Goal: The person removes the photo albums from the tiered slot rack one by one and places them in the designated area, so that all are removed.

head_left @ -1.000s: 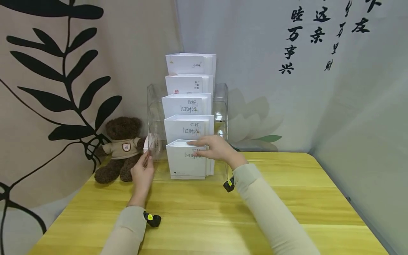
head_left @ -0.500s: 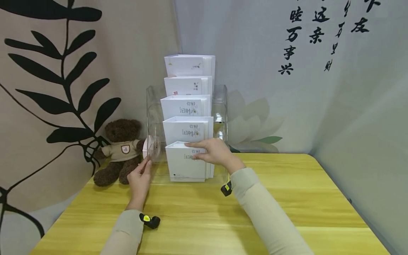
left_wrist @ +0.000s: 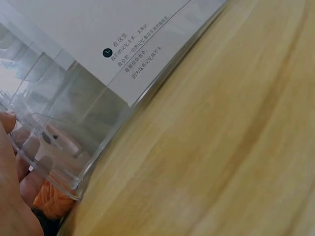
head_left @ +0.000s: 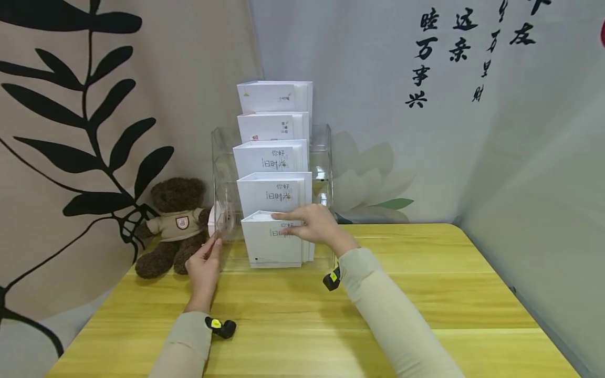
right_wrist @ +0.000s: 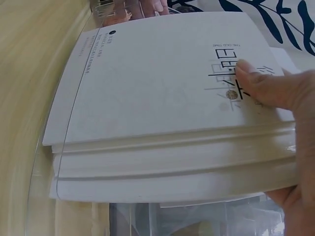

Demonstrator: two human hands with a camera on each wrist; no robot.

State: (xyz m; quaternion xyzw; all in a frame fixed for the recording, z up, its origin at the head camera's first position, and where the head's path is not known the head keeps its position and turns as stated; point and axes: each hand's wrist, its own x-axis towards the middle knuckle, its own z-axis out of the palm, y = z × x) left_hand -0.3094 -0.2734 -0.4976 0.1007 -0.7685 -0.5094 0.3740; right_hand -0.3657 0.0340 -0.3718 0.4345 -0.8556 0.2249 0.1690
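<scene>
A clear tiered rack (head_left: pixel 326 152) stands on the table, with white books in a rising row of tiers. My left hand (head_left: pixel 203 273) pinches the rack's lower left edge; in the left wrist view, that hand (left_wrist: pixel 12 191) has its fingers behind the clear wall (left_wrist: pixel 101 110). At the lowest tier, my right hand (head_left: pixel 319 226) holds the top of the front white book (head_left: pixel 269 249), which bears printed characters. The right wrist view shows the thumb (right_wrist: pixel 261 87) on the book's cover (right_wrist: pixel 147 83) and the other fingers hidden behind its thick, layered side.
A brown teddy bear (head_left: pixel 178 197) in a beige shirt sits left of the rack. A pale rounded thing (head_left: pixel 214 218) shows between them, and something orange and stringy (left_wrist: pixel 54 199) lies beyond the left fingers. Behind the yellow wooden table (head_left: pixel 378 315) hang printed curtains.
The head view has turned slightly, so the whole scene sits further left. The right fingers have shifted a little on the front book; the left hand stays at the rack's edge.
</scene>
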